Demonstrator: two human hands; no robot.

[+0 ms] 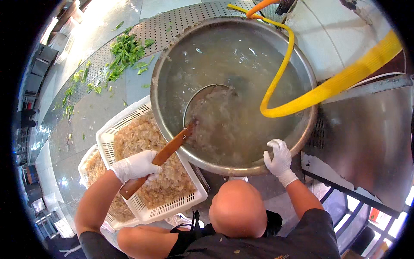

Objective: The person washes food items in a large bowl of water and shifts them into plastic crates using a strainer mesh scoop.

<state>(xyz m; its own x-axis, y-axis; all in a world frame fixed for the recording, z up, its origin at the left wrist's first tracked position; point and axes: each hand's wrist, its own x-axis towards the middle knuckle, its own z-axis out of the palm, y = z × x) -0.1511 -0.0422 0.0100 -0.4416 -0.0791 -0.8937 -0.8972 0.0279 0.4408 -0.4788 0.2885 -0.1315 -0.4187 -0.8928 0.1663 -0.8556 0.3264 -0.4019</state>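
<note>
My gloved left hand grips the flat wooden handle of a round strainer, whose wire rim lies partly in cloudy water. The water fills a large round metal vat. My gloved right hand is at the vat's near right rim, fingers apart, holding nothing. A yellow hose loops over the vat from the right. Left of the vat, a white plastic crate holds translucent brownish food pieces that I cannot identify for certain. What lies inside the strainer is blurred by the water.
A second white crate with similar pieces sits under the first. Leafy green scraps lie on the wet floor and perforated metal grating. At the right stands a stainless steel counter. An orange hose crosses the vat's far edge.
</note>
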